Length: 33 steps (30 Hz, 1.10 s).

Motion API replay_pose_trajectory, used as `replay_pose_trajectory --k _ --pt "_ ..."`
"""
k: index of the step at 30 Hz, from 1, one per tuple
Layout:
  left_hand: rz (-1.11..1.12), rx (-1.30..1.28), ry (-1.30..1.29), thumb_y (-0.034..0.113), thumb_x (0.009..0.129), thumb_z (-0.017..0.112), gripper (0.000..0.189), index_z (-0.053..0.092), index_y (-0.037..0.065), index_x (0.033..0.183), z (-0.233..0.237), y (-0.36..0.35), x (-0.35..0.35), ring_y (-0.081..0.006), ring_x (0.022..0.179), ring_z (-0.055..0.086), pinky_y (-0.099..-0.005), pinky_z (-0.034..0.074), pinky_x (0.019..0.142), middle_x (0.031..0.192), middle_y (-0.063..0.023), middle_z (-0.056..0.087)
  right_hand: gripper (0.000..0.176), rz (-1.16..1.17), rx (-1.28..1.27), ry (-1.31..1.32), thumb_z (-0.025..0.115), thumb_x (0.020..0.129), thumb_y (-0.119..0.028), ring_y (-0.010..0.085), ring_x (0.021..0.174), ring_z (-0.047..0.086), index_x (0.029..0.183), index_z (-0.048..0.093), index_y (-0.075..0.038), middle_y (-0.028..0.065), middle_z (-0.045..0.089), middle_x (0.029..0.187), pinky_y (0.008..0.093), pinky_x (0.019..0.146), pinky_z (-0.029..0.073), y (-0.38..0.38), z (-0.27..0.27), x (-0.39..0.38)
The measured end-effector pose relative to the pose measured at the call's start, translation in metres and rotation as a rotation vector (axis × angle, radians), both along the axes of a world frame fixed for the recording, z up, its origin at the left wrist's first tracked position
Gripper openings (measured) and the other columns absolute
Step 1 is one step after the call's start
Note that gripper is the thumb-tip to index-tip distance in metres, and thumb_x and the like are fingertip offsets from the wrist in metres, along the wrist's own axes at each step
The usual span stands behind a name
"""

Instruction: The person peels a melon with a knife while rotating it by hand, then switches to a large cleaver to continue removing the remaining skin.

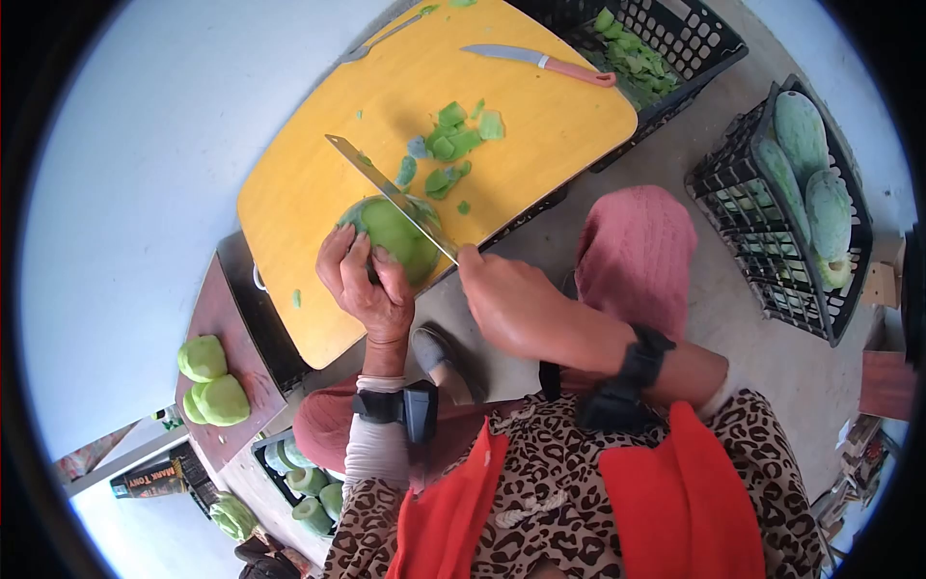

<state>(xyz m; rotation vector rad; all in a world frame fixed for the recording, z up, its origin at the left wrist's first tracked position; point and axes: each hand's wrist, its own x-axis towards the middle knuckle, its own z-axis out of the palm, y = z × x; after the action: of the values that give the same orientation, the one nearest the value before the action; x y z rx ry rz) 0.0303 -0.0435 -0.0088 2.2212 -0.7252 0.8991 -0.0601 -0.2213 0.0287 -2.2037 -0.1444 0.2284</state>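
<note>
My left hand (367,280) grips a partly peeled winter melon (403,249) at the near edge of the yellow table, its fingers curled over the left side. My right hand (511,304) is closed round the handle of a long knife (381,183), hiding that handle. The blade slants across the melon's upper right side, its tip pointing to the upper left. Bright green flesh shows on the melon, with darker skin at its left. Just beyond the blade, cut pieces of green peel (453,143) are scattered on the yellow tabletop (299,207).
An orange-handled knife (540,60) and a peeler-like tool (386,37) lie toward the table's far side. A black crate (694,43) holds peelings. Whole melons (828,212) fill another crate (748,227) at right. Peeled pieces (220,400) rest on a brown surface (227,328) at left.
</note>
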Motion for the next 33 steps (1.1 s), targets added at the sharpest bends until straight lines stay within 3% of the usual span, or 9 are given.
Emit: replay_pose_trajectory --k 4,10,15,18,21,24,27,31,33 --pt "-0.001 0.000 -0.001 0.001 0.086 0.055 0.018 0.059 -0.001 0.103 0.000 0.001 -0.001 -0.0364 0.110 0.055 -0.0463 0.045 0.099 0.115 -0.0198 0.055 0.012 -0.029 -0.011 -0.023 0.051 0.087 -0.001 0.0470 0.070 0.063 0.092 0.044 0.008 0.0255 0.062 0.071 0.0536 0.062 0.051 -0.001 -0.018 0.013" --pt "-0.015 -0.022 0.005 0.001 0.087 0.055 0.018 0.058 0.000 0.105 -0.002 0.000 -0.001 -0.0362 0.110 0.055 -0.0459 0.045 0.099 0.116 -0.0197 0.055 0.018 -0.017 -0.033 0.181 0.053 0.092 -0.008 0.0473 0.071 0.063 0.096 0.045 0.007 0.0259 0.062 0.070 0.0540 0.064 0.050 -0.019 -0.010 -0.017" --pt "-0.030 -0.037 -0.001 0.004 0.090 0.056 0.016 0.058 -0.001 0.105 -0.003 0.001 0.001 -0.0364 0.109 0.054 -0.0463 0.044 0.098 0.116 -0.0192 0.055 0.017 -0.143 -0.011 0.080 0.053 0.088 -0.006 0.0474 0.074 0.064 0.097 0.046 0.007 0.0272 0.064 0.076 0.0554 0.067 0.051 -0.019 -0.020 0.000" --pt "-0.007 0.031 0.067 0.009 0.091 0.060 0.022 0.056 -0.001 0.110 0.002 0.004 -0.003 -0.0367 0.112 0.052 -0.0468 0.041 0.100 0.120 -0.0213 0.052 0.020 -0.131 0.002 0.060 0.054 0.090 -0.008 0.0481 0.077 0.063 0.100 0.046 0.007 0.0284 0.064 0.081 0.0556 0.069 0.050 -0.016 -0.016 -0.005" --pt "0.132 0.081 0.034 0.018 0.090 0.065 0.039 0.050 -0.002 0.121 0.008 -0.003 -0.012 -0.0377 0.116 0.048 -0.0478 0.038 0.102 0.125 -0.0242 0.048 0.023 -0.067 0.034 0.112 0.055 0.092 -0.011 0.0490 0.078 0.062 0.102 0.046 0.008 0.0290 0.064 0.081 0.0561 0.070 0.049 -0.017 -0.007 -0.015" --pt "0.303 0.058 0.196 0.028 0.088 0.070 0.059 0.043 -0.004 0.130 0.009 -0.009 -0.020 -0.0376 0.119 0.046 -0.0468 0.036 0.104 0.128 -0.0260 0.044 0.024 -0.058 0.021 0.193 0.056 0.092 -0.011 0.0499 0.077 0.062 0.101 0.046 0.009 0.0304 0.063 0.079 0.0570 0.070 0.049 -0.030 -0.009 -0.014" --pt "0.264 -0.087 0.481 0.027 0.081 0.076 0.072 0.038 -0.007 0.133 0.019 -0.010 -0.019 -0.0382 0.121 0.043 -0.0456 0.034 0.105 0.128 -0.0270 0.041 0.020 -0.149 0.001 0.158 0.054 0.090 -0.009 0.0500 0.078 0.063 0.097 0.048 0.008 0.0313 0.063 0.078 0.0564 0.071 0.050 -0.050 -0.009 0.000" --pt "0.205 -0.075 0.466 0.030 0.082 0.076 0.072 0.041 -0.006 0.133 0.019 -0.001 -0.013 -0.0345 0.118 0.046 -0.0432 0.037 0.104 0.125 -0.0235 0.045 0.022 -0.339 0.002 0.031 0.056 0.090 -0.011 0.0505 0.080 0.063 0.096 0.049 0.009 0.0323 0.063 0.078 0.0549 0.072 0.051 -0.067 0.000 0.012" --pt "0.153 -0.066 0.483 0.033 0.084 0.074 0.071 0.041 -0.004 0.135 0.017 0.012 -0.006 -0.0309 0.118 0.049 -0.0418 0.038 0.103 0.127 -0.0209 0.047 0.025 -0.285 0.021 -0.045 0.056 0.091 -0.012 0.0508 0.082 0.061 0.100 0.048 0.010 0.0322 0.062 0.080 0.0551 0.071 0.049 -0.059 0.000 0.005"
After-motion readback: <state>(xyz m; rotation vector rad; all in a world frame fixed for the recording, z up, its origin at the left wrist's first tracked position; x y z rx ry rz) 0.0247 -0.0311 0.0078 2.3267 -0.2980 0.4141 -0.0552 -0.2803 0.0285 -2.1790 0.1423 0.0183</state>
